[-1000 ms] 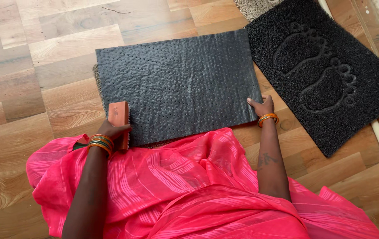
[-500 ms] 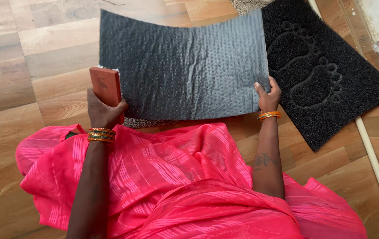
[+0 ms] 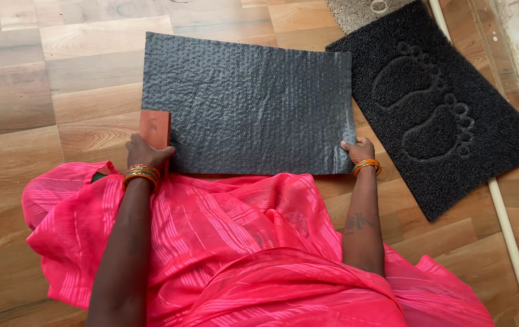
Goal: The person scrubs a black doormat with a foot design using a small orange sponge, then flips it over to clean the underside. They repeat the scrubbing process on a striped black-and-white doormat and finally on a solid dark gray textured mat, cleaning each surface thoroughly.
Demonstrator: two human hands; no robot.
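Floor point(image 3: 41, 109): wood-look planks, light and mid brown, laid in staggered rows. Pale strip, perhaps a pipe or trim point(image 3: 511, 242), runs along the right side; a worn light surface beyond it in the top right corner.

Dark grey mat point(image 3: 247, 103), underside up, dimpled and wrinkled, is held by its near edge over the floor in front of the person's pink draped lap point(image 3: 235, 242). Left hand point(image 3: 144, 151) clenched on the mat's near left corner together with a reddish-brown flat block point(image 3: 155, 128), which stands upright against the mat's left edge. Right hand point(image 3: 359, 148) pinches the near right corner, thumb on top. Orange bangles on both wrists.

Black coir doormat with raised footprint pattern point(image 3: 435, 103) lies just right of the held mat, angled, edges near or touching; cannot tell which. A grey mat point(image 3: 362, 9) at the top edge is cut off by the frame. Fingers under the held mat hidden. What the block is, unclear.
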